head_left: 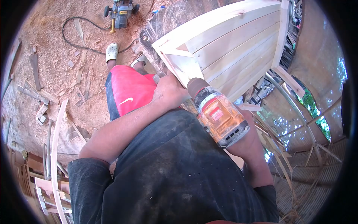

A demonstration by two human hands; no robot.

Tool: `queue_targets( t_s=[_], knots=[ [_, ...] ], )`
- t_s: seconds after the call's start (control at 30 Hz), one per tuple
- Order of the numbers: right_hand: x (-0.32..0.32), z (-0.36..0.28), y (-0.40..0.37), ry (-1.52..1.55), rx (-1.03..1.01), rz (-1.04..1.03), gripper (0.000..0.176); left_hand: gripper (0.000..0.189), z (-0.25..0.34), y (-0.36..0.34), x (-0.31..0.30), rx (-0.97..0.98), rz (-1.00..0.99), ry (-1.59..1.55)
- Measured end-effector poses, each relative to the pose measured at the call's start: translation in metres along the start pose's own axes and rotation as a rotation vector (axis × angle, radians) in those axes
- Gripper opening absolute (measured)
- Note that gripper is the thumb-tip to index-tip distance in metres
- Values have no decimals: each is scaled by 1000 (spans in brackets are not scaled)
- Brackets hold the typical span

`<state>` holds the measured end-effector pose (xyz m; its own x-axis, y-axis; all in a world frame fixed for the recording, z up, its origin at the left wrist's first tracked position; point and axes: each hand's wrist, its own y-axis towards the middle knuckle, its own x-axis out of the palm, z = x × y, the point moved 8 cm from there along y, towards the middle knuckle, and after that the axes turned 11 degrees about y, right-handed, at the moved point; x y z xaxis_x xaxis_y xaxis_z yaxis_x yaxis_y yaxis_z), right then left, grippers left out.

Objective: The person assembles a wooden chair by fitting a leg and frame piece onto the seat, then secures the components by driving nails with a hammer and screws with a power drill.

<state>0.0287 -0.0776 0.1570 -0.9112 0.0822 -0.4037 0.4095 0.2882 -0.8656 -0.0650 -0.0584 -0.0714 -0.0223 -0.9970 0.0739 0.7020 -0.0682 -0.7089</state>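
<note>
An orange, dust-covered power drill [220, 115] points up and away from me, its dark nose close to the near corner of a slatted wooden panel [235, 56]. My right hand [244, 118] grips the drill from its far side, mostly hidden behind the drill body. Beside the drill's nose, my left hand [170, 91] is closed at the panel's near edge. What its fingers hold is hidden, though a small grey piece [156, 78] sticks out next to it. The drill's tip and the spot it meets cannot be seen.
A router [121, 15] with a black cord [65, 33] lies on the shavings-covered ground. Wood offcuts [35, 71] are scattered at left. Long curved strips [56, 156] stand at lower left. My foot in a pale clog [112, 51] is beside the bench. Poles [294, 104] rise at right.
</note>
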Motion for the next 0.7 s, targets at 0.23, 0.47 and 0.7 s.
queue_targets(
  t_s=[0.23,0.47,0.7],
  knots=[
    [0,2,4,-9,-4,13,51,77,4,-3,-4,-52,-34,10],
    [-1,4,-1,16,21,-22,50,75,2,-11,-11,-101,12,-75],
    [-19,22,-42,-281,-237,3,43,69,4,-15,-12,-44,45,-87]
  ],
)
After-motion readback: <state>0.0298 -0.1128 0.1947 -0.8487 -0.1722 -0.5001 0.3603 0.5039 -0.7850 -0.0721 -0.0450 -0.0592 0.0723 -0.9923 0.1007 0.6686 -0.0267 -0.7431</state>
